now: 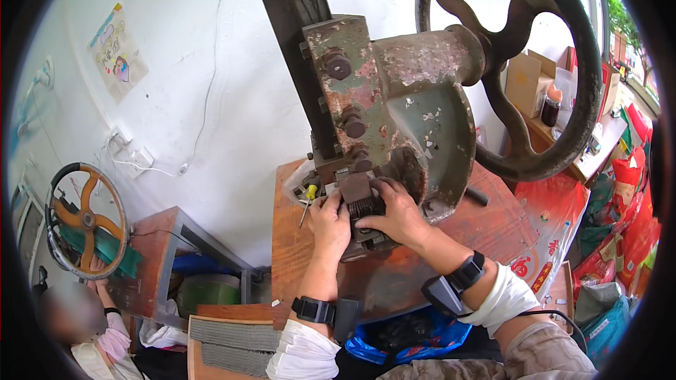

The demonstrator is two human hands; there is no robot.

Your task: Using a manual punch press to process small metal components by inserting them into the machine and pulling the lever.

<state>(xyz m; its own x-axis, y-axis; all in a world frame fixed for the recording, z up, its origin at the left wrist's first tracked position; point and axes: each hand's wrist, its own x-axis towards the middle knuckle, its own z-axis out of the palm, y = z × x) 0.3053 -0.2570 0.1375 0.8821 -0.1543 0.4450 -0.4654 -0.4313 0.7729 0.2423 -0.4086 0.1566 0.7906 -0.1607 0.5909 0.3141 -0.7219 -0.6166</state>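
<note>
- On wooden table (486, 236), extending well right, left edge closer.
- Under press (405, 70), touching left side of dark ridged block (363, 206) with left hand (329, 229), pinch unclear.
- Clasping right side with right hand (403, 216).

- Looks bright overall, with soft, diffuse light across the smooth white wall (239, 98).
- Shines strongest at upper right, beside the green outdoor foliage (618, 17).
- Darkens to deep shadow beneath the reddish-brown wooden tabletop (303, 225).
- Shows crisp detail on the chipped, grey-green metal press (345, 98).
- Blurs to a featureless smear over the co-worker's head (70, 313) at lower left.
- Bends straight edges outward, fading to black around the circular rim.
</note>
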